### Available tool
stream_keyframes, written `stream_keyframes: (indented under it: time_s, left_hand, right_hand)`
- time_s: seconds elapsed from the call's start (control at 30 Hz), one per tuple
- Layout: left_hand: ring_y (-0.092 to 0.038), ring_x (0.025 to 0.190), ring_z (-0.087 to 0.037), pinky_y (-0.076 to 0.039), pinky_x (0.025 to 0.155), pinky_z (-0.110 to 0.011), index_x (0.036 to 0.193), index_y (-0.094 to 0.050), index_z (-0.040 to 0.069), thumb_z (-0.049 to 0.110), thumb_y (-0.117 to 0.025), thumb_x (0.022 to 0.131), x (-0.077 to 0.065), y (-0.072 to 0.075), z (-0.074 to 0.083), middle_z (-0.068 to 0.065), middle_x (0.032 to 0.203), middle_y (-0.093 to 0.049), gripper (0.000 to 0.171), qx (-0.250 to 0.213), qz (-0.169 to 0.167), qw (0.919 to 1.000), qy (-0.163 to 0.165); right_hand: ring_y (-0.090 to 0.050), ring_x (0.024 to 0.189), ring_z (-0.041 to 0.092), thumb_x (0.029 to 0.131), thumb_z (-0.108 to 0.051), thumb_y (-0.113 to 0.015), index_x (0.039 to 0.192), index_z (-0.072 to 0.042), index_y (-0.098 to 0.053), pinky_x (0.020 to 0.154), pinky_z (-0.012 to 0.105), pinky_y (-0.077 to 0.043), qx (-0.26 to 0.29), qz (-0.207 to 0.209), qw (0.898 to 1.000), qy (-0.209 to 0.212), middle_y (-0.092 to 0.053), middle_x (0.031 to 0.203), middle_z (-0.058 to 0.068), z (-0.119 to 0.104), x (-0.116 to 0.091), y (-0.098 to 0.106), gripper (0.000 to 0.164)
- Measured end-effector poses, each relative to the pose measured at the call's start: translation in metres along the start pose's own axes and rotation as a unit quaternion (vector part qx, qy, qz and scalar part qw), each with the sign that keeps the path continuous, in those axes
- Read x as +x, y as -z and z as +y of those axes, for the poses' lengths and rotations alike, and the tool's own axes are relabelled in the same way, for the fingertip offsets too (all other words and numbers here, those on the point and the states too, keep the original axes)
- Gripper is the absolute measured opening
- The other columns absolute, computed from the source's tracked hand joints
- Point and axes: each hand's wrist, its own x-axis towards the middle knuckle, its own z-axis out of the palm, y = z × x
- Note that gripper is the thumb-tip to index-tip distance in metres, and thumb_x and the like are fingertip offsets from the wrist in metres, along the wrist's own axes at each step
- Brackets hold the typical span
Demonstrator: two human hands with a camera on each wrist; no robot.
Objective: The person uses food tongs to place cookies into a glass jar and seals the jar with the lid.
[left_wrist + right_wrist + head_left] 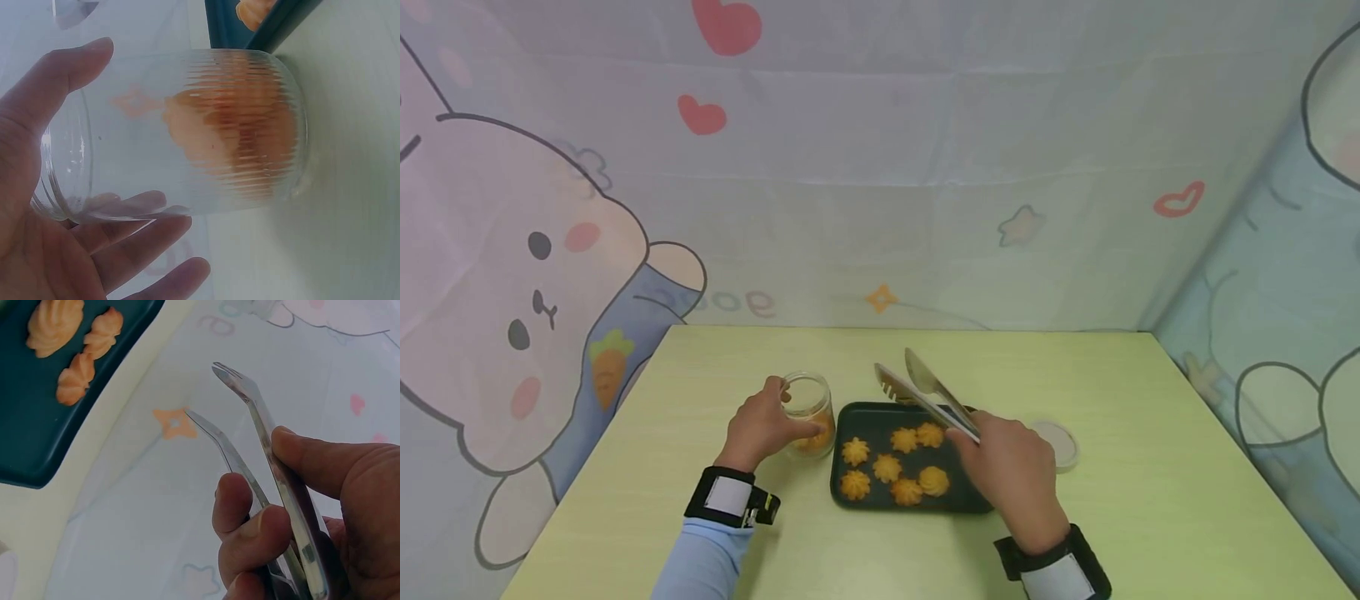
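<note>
Gripping tongs [934, 407] in right hand [1015, 462], jar [811, 412] in left hand [766, 429]; best to pinch likely light, crumbly cookies [887, 468] gently by sides.

Your tongs [925, 398] are smooth, shiny metal; your jar [137, 144] looks like clear, glossy glass, ribbed low down. The tray [37, 434] is smooth with a soft sheen, the biscuits [887, 468] on it rough and ridged. Your bench [1150, 517] looks smooth and matt; beyond its far edge hangs creased, matt cloth [880, 125].
</note>
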Motion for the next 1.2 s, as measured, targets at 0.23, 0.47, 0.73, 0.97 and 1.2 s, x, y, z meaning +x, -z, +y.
stream_keyframes:
  time_s: [0.23,0.47,0.73,0.97,1.2]
  left_hand:
    - [-0.066,0.111,-0.042,-0.053,0.082,-0.049,0.131,-0.052,0.0,0.048,-0.087,0.074,0.001,0.0,0.0,-0.022,0.132,-0.067,0.082,0.001,-0.001,1.0,0.0]
    - [-0.067,0.111,-0.042,-0.053,0.082,-0.049,0.13,-0.052,-0.001,0.047,-0.087,0.074,0.0,0.0,0.001,-0.022,0.131,-0.067,0.081,0.0,0.0,1.0,0.001]
    - [-0.067,0.11,-0.042,-0.053,0.081,-0.049,0.13,-0.053,0.0,0.048,-0.087,0.073,-0.001,0.001,0.002,-0.022,0.131,-0.067,0.082,0.002,-0.001,1.0,0.005]
    - [-0.066,0.111,-0.042,-0.053,0.081,-0.049,0.13,-0.052,-0.001,0.046,-0.086,0.075,-0.002,0.001,0.003,-0.022,0.132,-0.066,0.081,-0.001,-0.006,1.0,0.006]
    - [-0.066,0.111,-0.042,-0.053,0.082,-0.049,0.13,-0.052,-0.001,0.046,-0.086,0.075,-0.002,0.002,0.004,-0.022,0.133,-0.066,0.081,-0.001,-0.005,1.0,0.009]
  right_hand:
    - [-0.049,0.05,0.02,0.093,-0.04,-0.072,0.082,-0.01,-0.064,0.043,0.035,-0.034,-0.006,-0.004,1.0,-0.018,-0.055,0.06,0.003,0.018,-0.005,-0.006,0.033]
    - [-0.051,0.051,0.022,0.094,-0.04,-0.071,0.081,-0.009,-0.064,0.045,0.037,-0.036,-0.015,-0.022,0.999,-0.034,-0.056,0.06,0.004,0.032,-0.01,-0.011,0.034]
    - [-0.053,0.055,0.022,0.095,-0.039,-0.069,0.085,-0.008,-0.067,0.046,0.037,-0.038,-0.018,-0.066,0.996,-0.057,-0.058,0.064,0.005,0.04,-0.015,-0.014,0.033]
    - [-0.052,0.056,0.021,0.094,-0.039,-0.07,0.085,-0.007,-0.067,0.047,0.036,-0.038,-0.018,-0.075,0.995,-0.062,-0.056,0.065,0.003,0.042,-0.017,-0.02,0.033]
    - [-0.052,0.055,0.019,0.092,-0.038,-0.073,0.083,-0.008,-0.066,0.047,0.036,-0.039,-0.036,-0.098,0.992,-0.066,-0.055,0.063,0.002,0.044,-0.018,-0.026,0.032]
